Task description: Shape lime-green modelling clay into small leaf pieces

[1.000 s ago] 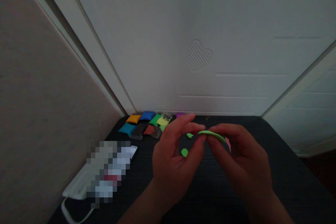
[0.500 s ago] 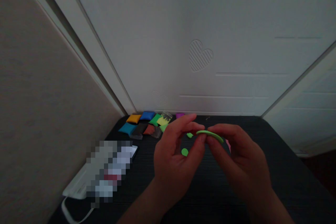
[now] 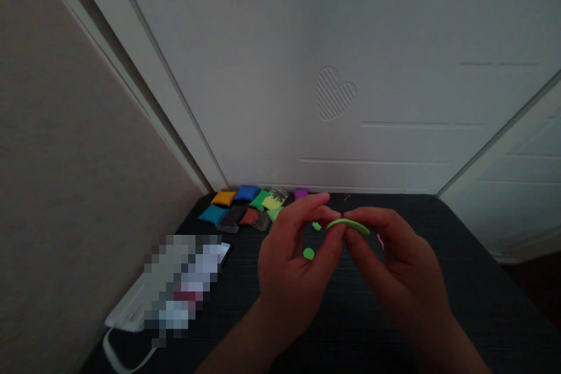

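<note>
A thin, flattened piece of light green modelling clay (image 3: 356, 225) is pinched between both hands above the dark table. My left hand (image 3: 294, 263) grips its left part between thumb and index finger, with the other fingers raised. On its right part, the thumb and fingers of my right hand (image 3: 401, 269) are closed. Beneath, a small round green clay piece (image 3: 309, 253) lies on the table, partly behind my left thumb. A smaller green bit (image 3: 316, 226) shows farther back. Something pink (image 3: 381, 241) is mostly hidden behind my right fingers.
Several coloured clay packets (image 3: 246, 193) lie at the table's back left. A white strapped item (image 3: 127, 312) and a phone-like object (image 3: 224, 250), both partly blurred out, rest on the left of the black table (image 3: 464, 280). A white panel (image 3: 394, 70) with embossed hearts stands behind.
The flat green clay has shifted slightly left between the fingers, and my right hand has moved a little left with it. My left hand has drifted very slightly right.
</note>
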A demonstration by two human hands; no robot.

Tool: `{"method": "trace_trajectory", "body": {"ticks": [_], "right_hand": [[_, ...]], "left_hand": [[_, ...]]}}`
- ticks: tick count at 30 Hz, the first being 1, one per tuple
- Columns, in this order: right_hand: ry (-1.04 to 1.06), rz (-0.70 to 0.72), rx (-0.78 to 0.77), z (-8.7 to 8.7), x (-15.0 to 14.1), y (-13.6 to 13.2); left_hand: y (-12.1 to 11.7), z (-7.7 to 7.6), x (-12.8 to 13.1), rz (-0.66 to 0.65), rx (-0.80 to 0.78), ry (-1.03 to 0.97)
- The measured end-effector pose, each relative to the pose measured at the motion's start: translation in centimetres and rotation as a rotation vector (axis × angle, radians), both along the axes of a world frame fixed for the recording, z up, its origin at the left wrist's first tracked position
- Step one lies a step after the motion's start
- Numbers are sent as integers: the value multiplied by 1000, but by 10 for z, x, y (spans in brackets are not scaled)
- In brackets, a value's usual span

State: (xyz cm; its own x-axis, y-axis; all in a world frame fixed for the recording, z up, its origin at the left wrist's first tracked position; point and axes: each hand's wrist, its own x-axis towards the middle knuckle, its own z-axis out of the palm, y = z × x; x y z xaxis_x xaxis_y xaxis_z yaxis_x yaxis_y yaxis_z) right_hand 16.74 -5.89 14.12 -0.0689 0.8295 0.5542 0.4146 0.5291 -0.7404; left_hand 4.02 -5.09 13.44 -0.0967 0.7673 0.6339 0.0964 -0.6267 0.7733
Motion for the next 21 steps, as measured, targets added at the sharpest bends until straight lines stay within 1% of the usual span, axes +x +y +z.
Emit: {"method": "trace_trajectory", "body": {"ticks": [3,8,12,18,21], "right_hand": [[0,0,-1,0,0,1],[-14,-27,11,0,0,1],[-22,-27,-10,1,2,1],[24,-39,-24,1,5,2],[81,-87,-7,2,9,-1]], "left_hand": [[0,0,1,11,24,-4],[0,-1,0,7,12,-2],[1,-1,0,-6,18,-6],[2,1,-1,2,4,-15],[2,6,-8,26,0,-5]]}}
